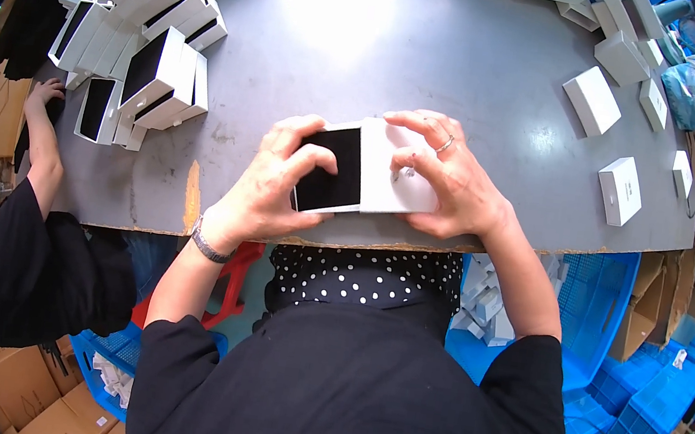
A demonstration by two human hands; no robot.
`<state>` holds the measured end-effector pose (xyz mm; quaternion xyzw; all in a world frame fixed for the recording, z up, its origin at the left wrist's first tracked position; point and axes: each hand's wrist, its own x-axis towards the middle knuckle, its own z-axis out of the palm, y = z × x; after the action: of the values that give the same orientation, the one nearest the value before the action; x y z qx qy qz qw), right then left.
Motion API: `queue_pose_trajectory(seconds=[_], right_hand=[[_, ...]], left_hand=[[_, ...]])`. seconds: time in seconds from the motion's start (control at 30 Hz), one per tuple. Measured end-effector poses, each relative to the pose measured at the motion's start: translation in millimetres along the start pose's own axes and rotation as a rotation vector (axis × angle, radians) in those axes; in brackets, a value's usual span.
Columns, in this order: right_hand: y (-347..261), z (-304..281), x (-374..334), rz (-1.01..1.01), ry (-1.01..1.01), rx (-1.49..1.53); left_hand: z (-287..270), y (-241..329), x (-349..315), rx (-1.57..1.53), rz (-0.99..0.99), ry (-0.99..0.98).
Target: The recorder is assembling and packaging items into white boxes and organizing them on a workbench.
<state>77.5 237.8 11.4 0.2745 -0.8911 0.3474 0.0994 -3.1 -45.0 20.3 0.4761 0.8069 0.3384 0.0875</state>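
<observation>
Box point(367, 171) on table point(438, 62) between hands; stacked boxes point(148, 33) far left

Both hands, left hand point(278, 177) and right hand point(444, 181), grip a white box point(370, 176).

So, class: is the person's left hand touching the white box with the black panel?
Touching. The head view shows the left hand wrapped around the white box, its fingers lying across the black panel.

Box point(368, 173) held at table edge: matt white card, glossy black panel. Table point(437, 71): smooth grey top, sheen; near edge chipped, raw brown. Crate point(599, 303) below table: blue plastic mesh. Wristband point(208, 244): metal.
</observation>
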Motion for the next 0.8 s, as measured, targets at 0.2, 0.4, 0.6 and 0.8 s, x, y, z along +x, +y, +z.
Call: queue_pose_trajectory(seconds=[0.2, 0.4, 0.6, 0.8], right_hand=[[-7.6, 5.0, 5.8, 0.039, -0.05, 0.016], [-22.0, 12.5, 1.9, 0.128, -0.004, -0.099], [-31.5, -78.8, -57.0, 0.676, -0.105, -0.448], [109.9, -154.1, -106.8, 0.912, 0.301, -1.16]], left_hand=[[22.9, 11.7, 4.6, -0.554, -0.197, 0.225], [72.3, 38.9, 44.8, -0.73, -0.166, 0.413], [-65.1, -43.5, -10.8, 0.921, -0.266, 0.797], [-116.4, -84.0, -11.7, 0.847, -0.732, 0.622]])
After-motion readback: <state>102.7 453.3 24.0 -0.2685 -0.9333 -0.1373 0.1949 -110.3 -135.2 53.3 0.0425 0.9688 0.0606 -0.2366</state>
